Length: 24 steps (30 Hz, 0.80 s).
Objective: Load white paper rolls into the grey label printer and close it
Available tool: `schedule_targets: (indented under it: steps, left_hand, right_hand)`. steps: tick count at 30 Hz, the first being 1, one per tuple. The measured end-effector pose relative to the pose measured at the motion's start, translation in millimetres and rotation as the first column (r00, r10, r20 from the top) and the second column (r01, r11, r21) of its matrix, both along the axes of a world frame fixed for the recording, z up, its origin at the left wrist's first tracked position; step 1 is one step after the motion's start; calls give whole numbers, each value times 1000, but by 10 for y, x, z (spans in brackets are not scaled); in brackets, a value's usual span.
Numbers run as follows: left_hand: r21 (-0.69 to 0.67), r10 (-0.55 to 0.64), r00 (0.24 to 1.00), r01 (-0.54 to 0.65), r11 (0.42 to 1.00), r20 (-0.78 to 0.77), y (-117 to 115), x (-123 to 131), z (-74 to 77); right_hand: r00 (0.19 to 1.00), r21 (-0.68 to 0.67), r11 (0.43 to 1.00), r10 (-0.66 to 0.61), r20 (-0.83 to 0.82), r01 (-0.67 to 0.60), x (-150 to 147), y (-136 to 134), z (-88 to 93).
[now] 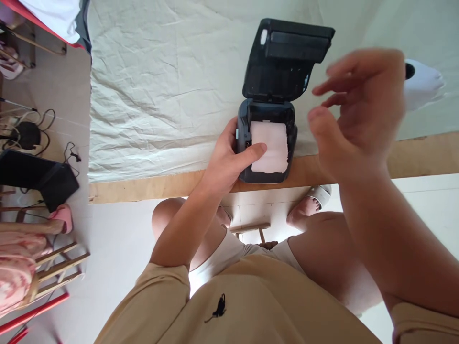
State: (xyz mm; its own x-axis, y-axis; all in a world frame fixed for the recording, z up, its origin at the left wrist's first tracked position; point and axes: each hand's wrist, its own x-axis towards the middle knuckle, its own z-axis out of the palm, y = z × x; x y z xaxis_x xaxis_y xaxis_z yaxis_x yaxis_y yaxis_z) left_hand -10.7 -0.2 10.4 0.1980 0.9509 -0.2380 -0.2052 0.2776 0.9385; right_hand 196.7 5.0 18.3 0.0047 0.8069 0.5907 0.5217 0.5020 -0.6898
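A small black label printer (267,138) sits at the near edge of the table with its lid (287,59) swung up and back. A white paper roll (269,145) lies in its open bay. My left hand (229,160) grips the printer's left side, thumb resting on the paper roll. My right hand (358,110) hovers in the air to the right of the printer, fingers spread and loosely curled, holding nothing. A white object with a black end (421,81) lies on the cloth just behind my right hand.
A wrinkled pale cloth (161,95) covers the table, leaving a bare wooden strip (143,187) along the near edge. Left of the table stand a black box (39,179), cables and wooden frames (53,267) on the floor. My knees and sandalled feet show below the table.
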Motion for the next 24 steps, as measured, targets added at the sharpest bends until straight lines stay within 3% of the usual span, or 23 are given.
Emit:
schedule_targets:
  steps: [2,5,10,13,18,21,24]
  left_hand:
    - [14,-21,1000,21,1000,-5,1,-11,-14]
    - [36,-52,999,53,998,-13,2,-33,-29]
    - [67,-16,999,19,998,-39,-15,-21,-13]
    - [42,-13,1000,13,999,3,-49,23,25]
    - [27,2,996,-5,1000,92,-49,42,-5]
    - [19,-67,995,66,998,79,-5,-1,-63]
    - [21,-104,991,102,995,85,8,-24,-43]
  right_hand:
    - [998,-135,989,60,-14,-61,47,47,-34]
    - [986,-230,959,155,-62,-166,87,106,-105]
    - [970,-171,963,180,-163,-207,107,124,-210]
    - [973,-201,958,174,-152,-203,95,89,-252]
    - [944,-366,872,286,-163,-327,64,77,-298]
    - [928,-448,814,301,-221,-371,76,107,-304]
    - [934,-457,815,297,-198,-356,100,123,-304]
